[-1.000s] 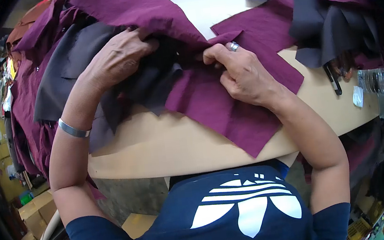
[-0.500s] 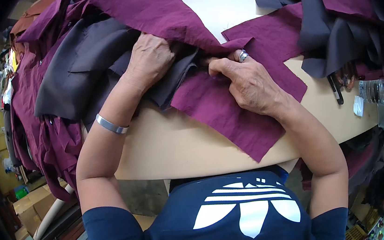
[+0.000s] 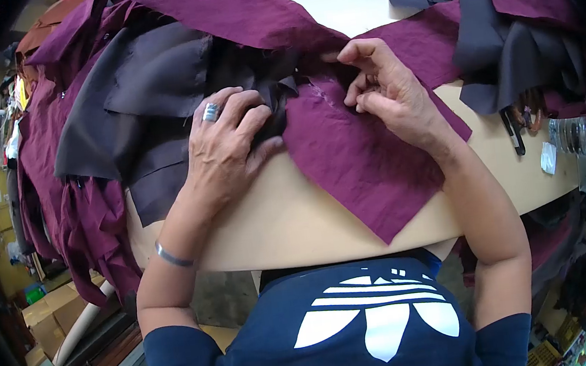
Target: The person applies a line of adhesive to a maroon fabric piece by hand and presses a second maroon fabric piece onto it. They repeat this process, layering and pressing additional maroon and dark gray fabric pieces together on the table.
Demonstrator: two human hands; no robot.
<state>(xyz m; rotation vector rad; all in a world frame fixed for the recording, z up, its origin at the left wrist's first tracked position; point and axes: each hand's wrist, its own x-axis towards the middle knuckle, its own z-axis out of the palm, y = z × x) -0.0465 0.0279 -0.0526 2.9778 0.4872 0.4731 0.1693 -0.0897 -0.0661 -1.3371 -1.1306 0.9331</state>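
My left hand (image 3: 224, 144), with a ring on one finger, rests on the dark grey cloth (image 3: 155, 90). Its fingers are bent but apart, and the thumb lies to the side near the cloth's edge. Over the maroon cloth piece (image 3: 361, 154), my right hand (image 3: 394, 94) is raised with curled fingers. Its thumb and a fingertip come together in a pinch; anything between them is too small to make out. A pale frayed line shows on the maroon piece near its top. Behind both hands runs a maroon strip (image 3: 239, 10), overlapping the dark cloth.
The pieces lie on a cream tabletop (image 3: 242, 238) with a curved front edge. Maroon garments (image 3: 55, 158) hang at the left. More maroon and dark cloth (image 3: 506, 39) is heaped at the right, near scissors (image 3: 513, 132) and a clear plastic bottle (image 3: 574, 139).
My left hand has come out from under the maroon strip and moved down onto the dark cloth. My right hand has lifted and turned, and the maroon piece lies differently, its upper part now uncovered.
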